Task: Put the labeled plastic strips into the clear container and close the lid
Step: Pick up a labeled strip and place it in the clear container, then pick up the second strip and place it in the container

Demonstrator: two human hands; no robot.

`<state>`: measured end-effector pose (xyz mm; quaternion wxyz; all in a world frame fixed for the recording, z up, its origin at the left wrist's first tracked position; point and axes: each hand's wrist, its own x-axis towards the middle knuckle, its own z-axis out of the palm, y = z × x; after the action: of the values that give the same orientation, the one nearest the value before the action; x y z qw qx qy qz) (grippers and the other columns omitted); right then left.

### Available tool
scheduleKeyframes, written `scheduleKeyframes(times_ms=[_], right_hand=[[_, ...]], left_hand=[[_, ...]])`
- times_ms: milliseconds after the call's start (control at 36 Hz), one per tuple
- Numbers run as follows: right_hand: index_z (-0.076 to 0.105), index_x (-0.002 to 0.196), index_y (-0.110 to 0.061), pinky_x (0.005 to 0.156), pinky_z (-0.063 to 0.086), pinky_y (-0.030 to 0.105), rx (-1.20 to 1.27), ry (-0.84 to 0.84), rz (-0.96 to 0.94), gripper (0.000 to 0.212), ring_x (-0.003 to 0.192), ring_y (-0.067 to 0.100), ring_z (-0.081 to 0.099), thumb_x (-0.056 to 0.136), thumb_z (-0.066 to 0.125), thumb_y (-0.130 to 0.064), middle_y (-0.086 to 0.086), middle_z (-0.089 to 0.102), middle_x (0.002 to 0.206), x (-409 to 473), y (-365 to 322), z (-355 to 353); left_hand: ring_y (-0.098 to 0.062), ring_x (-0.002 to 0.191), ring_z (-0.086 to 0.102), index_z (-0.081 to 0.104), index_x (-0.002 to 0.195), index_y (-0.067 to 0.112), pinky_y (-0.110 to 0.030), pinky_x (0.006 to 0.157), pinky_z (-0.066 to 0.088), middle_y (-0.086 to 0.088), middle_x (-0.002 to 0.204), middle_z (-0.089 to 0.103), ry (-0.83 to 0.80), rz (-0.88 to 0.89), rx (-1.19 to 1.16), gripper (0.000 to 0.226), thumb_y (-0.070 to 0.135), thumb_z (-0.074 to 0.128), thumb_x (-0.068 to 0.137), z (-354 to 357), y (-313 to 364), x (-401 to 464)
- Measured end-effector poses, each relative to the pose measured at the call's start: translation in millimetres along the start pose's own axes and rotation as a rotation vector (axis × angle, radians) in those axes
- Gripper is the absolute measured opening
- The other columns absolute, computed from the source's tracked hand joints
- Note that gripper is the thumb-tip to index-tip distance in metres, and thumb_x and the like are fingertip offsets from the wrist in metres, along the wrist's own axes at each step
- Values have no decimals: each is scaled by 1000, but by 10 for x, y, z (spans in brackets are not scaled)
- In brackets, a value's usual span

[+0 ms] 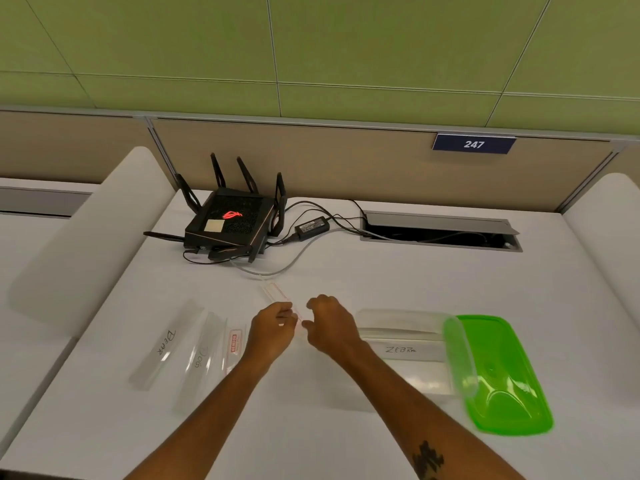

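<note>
The tabletop (346, 271) carries everything within reach. The container (405, 355) is set open at the right, a strip marked ZEBRA inside, so further strips can be dropped in directly. The green lid (502, 375) is leaned on the container's right rim, kept close for closing. Two strips, BEAR (166, 344) and DOG (202, 358), are laid at the left, not yet loaded. One strip (280, 299) is pinched by the left hand (273, 327); the right hand (329, 323) is curled beside it, contact uncertain.
</note>
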<state>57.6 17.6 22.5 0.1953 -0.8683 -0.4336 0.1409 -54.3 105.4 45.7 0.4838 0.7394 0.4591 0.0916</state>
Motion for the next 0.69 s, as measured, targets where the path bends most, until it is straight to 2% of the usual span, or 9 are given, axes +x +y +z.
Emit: scheduleKeyframes(times_ms=[83,250,417,694], right_hand=[[61,128,-13,89,57,38,22,-72,40,44,113,27,61,90,75,-29,8,64,125,63,-120,217],[53,134,-14,94,54,35,17,-116,99,47,116,25,59,94,71,-32,7,59,128,104,-213,510],[56,131,-13,93,53,33,27,-91,133,37,112,24,61,98,64,-26,6,63,125,99,-214,616],[69,117,-19,80,58,33,159,13,279,23,97,22,68,97,58,-16,1,72,112,92,-198,512]], left_hand=[[-26,121,64,60,135,12,-40,105,51,-7,134,66,-7,-27,61,39,21,64,97,-154,-213,41],[-23,121,63,57,136,13,-38,104,50,-6,135,65,-47,-42,111,42,23,65,97,-363,-563,90],[-20,122,63,57,137,16,-35,103,49,-3,136,64,-83,-30,153,43,24,65,96,-495,-720,164],[-21,124,61,56,138,16,-36,103,50,-4,137,63,-112,-5,158,43,24,64,96,-535,-680,347]])
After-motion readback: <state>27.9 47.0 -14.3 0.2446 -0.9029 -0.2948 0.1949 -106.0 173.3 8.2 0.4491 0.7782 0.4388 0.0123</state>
